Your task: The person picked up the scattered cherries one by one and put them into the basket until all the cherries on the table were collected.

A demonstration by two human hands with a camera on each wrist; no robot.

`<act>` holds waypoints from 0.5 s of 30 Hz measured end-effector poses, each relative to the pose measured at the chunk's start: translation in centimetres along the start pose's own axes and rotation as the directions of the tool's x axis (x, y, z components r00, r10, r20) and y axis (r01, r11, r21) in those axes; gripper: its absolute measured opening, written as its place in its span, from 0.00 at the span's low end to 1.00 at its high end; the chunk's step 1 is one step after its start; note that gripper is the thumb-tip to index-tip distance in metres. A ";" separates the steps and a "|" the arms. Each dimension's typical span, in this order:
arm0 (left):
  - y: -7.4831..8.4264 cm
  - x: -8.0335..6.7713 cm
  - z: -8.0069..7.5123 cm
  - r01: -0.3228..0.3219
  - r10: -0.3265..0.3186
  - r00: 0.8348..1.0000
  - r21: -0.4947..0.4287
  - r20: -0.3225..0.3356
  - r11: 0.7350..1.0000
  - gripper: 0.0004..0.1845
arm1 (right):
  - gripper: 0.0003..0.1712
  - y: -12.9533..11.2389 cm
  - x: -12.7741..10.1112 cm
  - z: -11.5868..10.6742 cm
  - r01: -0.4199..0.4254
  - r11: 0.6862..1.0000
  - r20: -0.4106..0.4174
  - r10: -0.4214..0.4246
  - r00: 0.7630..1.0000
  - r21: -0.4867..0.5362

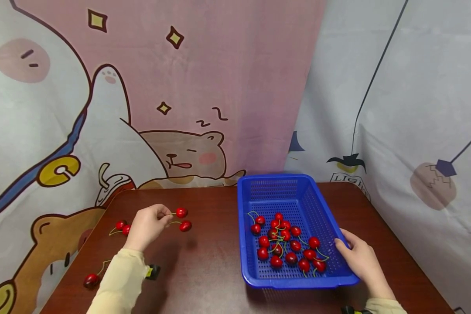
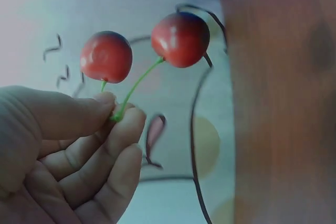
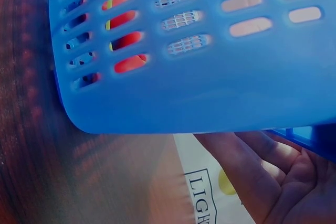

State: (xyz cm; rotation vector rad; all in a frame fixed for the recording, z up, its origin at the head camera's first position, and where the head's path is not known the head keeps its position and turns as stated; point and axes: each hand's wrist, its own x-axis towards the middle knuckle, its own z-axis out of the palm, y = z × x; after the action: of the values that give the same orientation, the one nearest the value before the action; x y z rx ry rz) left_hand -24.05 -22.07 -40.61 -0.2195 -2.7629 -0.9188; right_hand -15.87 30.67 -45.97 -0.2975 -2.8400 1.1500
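Above the dark red-brown wooden table (image 1: 212, 261), the left hand (image 1: 147, 226) pinched the joined green stems of a pair of glossy red cherries (image 1: 183, 219) between thumb and forefinger, the other fingers curled beneath. The two fruits hung clear of the tabletop, just right of the fingertips (image 2: 123, 121) and well left of the basket. From the left wrist view the pair (image 2: 142, 48) stood out sharply, but everything behind it was blurred and only a corner of blue showed at the top edge.

At the table's right side sat a blue perforated plastic basket (image 1: 282, 187), rectangular and shallow. Inside it lay a heap of red cherries with green stems (image 1: 286, 244), gathered toward the near half, the far half bare mesh. Their stems tangled, so an exact count could not be made. The right hand (image 1: 361, 259) gripped the basket's near right rim, thumb on the rim's top; the fingers under the rim were hidden in the head view. The right wrist view showed the basket wall (image 3: 210, 77) close up, red fruit glimpsed through its slots, with the palm (image 3: 283, 182) below, partly cut off by the frame.

Left of the left hand lay another small pair of red cherries (image 1: 122, 226), partly hidden by the hand, and a single dark red cherry (image 1: 91, 280) rested near the table's front left edge beside the cream sleeve (image 1: 119, 283).
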 end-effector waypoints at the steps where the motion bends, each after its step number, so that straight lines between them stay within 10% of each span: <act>1: 0.6 0.2 0.2 -0.011 0.011 1.000 -0.013 -0.006 1.000 0.04 | 0.32 0.0 0.0 0.0 0.001 1.000 0.000 -0.001 1.000 0.000; 15: 8.8 2.9 3.1 -0.185 0.177 0.982 -0.167 -0.060 0.969 0.03 | 0.32 0.1 0.1 0.1 0.001 1.000 -0.004 -0.001 1.000 -0.010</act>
State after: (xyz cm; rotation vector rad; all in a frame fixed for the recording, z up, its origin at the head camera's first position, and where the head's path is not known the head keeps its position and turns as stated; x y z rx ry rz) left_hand -25.47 -13.06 -37.28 -0.4656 -2.5714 -1.0978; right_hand -15.93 30.71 -46.08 -0.2994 -2.8427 1.1339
